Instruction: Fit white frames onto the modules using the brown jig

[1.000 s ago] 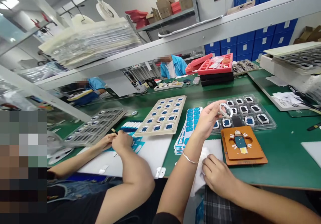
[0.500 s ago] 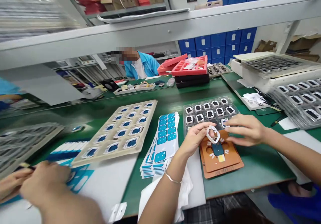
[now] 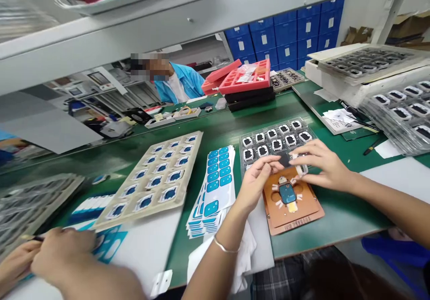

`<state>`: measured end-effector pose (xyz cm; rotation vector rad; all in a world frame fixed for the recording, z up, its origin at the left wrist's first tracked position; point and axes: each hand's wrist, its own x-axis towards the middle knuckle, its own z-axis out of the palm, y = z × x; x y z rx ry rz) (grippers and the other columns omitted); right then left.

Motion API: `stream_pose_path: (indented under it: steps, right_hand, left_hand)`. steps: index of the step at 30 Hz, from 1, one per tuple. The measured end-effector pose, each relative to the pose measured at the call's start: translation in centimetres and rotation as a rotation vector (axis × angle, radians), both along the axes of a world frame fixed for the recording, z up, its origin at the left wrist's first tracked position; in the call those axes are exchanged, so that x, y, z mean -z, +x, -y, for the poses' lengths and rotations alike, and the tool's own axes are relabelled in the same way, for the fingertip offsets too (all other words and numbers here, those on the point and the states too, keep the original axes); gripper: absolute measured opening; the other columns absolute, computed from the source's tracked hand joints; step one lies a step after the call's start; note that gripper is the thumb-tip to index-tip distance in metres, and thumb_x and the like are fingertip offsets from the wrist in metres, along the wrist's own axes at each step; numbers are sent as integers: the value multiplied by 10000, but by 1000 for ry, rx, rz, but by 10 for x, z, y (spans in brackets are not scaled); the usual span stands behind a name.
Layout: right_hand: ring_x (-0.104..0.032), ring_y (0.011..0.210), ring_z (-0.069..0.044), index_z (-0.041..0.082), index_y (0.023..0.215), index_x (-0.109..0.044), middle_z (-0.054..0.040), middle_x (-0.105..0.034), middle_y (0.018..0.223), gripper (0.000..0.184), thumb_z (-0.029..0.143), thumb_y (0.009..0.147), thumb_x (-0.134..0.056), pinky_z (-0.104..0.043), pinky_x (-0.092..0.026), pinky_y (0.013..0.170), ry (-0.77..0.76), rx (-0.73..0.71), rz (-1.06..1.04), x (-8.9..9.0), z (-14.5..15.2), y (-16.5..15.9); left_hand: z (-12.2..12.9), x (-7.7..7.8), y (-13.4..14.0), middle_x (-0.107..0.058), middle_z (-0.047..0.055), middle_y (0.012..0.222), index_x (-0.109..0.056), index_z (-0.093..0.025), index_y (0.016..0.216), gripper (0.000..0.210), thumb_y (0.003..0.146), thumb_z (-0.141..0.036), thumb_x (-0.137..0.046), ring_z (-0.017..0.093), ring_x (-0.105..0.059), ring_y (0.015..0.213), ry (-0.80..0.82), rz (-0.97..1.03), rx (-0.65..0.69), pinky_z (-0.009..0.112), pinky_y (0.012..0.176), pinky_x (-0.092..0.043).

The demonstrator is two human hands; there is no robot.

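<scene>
A small white ring-shaped frame (image 3: 302,169) is pinched in the fingers of my right hand (image 3: 320,164), above the upper right of an orange-brown fixture plate (image 3: 292,221). My left hand (image 3: 257,181) hovers at the plate's upper left, fingers loosely curled and parted. A dark patch lies beside its fingertips; whether they touch it I cannot tell. Set in the plate is a dark blue rounded piece (image 3: 288,193) with white tabs around it and a yellow square below. Behind my hands is a clear tray (image 3: 268,130) of white frames with black centres.
Left of my arm stands a stack of blue-and-white sticker sheets (image 3: 210,201). Beyond it lies a beige tray (image 3: 179,170) of blue-centred parts. A co-worker's hands (image 3: 63,250) work at the far left. Red foam trays (image 3: 247,78) and stacked clear trays (image 3: 399,111) border the back and right.
The white frame has passed from my left hand to my right. My left fingers have loosened, and the blue piece in the plate is now more exposed. The view has shifted slightly.
</scene>
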<state>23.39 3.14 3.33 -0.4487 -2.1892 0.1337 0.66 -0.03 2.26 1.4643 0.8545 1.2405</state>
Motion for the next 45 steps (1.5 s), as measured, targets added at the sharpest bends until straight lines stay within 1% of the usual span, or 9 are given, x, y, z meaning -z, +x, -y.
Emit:
stream_pose_path:
  steps: [2, 5, 8, 14, 18, 25, 30, 37, 45]
  right_hand:
    - [-577, 1047, -247, 241, 1105, -589, -79, -665, 1153, 268, 310, 870, -698, -428, -482, 865, -196, -1, -23, 3, -2, 4]
    - [-558, 1074, -264, 236, 1022, -573, -73, -674, 1166, 383, 428, 772, -791, -445, -489, 874, -423, -9, -12, 11, 0, 2]
    - [-513, 1112, -285, 231, 970, -574, -78, -670, 1171, 439, 482, 710, -823, -488, -466, 921, -570, -15, 67, 17, 4, -1]
    - [-424, 1239, -296, 228, 1138, -573, -91, -565, 1336, 599, 509, 677, -833, -524, -406, 1008, -648, -96, 168, 9, -2, 7]
    - [-471, 1175, -258, 225, 1021, -669, -54, -652, 1228, 321, 442, 801, -758, -495, -408, 1005, -578, -197, 206, 5, -12, 15]
    - [-486, 1139, -253, 236, 1157, -699, -53, -674, 1228, 359, 382, 832, -746, -479, -435, 987, -490, -276, 278, 1, -16, 23]
    - [-483, 1139, -241, 238, 1252, -653, -68, -640, 1283, 378, 342, 890, -685, -477, -424, 997, -487, -344, 316, -4, -18, 25]
    - [-497, 987, -231, 202, 1075, -716, -74, -701, 1152, 310, 387, 827, -753, -419, -472, 855, -393, -226, 124, 11, 1, 3]
    - [-498, 957, -242, 231, 1011, -725, -53, -714, 1124, 279, 416, 806, -765, -435, -469, 841, -397, -120, 81, 18, 21, -9]
  left_hand:
    - [4, -1, -7, -710, 72, 988, -685, -217, 1065, 442, 944, -576, -457, 196, -624, 935, 217, -187, -40, 358, 866, -474]
    - [12, -4, -15, -727, 56, 974, -704, -223, 968, 328, 945, -485, -508, 230, -579, 977, 646, -557, -54, 423, 898, -414]
    - [18, -5, -16, -744, 38, 934, -699, -214, 972, 297, 922, -471, -558, 240, -566, 973, 831, -728, 15, 445, 904, -373]
    - [17, -4, -12, -747, 29, 981, -696, -199, 970, 313, 904, -485, -589, 229, -577, 982, 830, -739, 100, 425, 889, -368]
    - [18, -5, -13, -750, 23, 951, -697, -200, 941, 290, 897, -471, -604, 224, -568, 956, 828, -705, 86, 412, 861, -388]
    - [20, -11, -18, -752, 34, 893, -675, -194, 954, 401, 805, -566, -680, 237, -560, 868, 898, -814, -171, 408, 784, -356]
    - [21, -13, -20, -750, 41, 877, -668, -183, 940, 445, 755, -585, -719, 241, -562, 846, 932, -863, -216, 400, 761, -349]
    - [21, -12, -20, -748, 35, 866, -663, -190, 946, 363, 739, -474, -753, 228, -568, 824, 929, -853, -254, 379, 749, -366]
    - [21, -12, -20, -752, 30, 889, -662, -195, 956, 404, 718, -505, -763, 222, -570, 845, 933, -870, -229, 376, 756, -360]
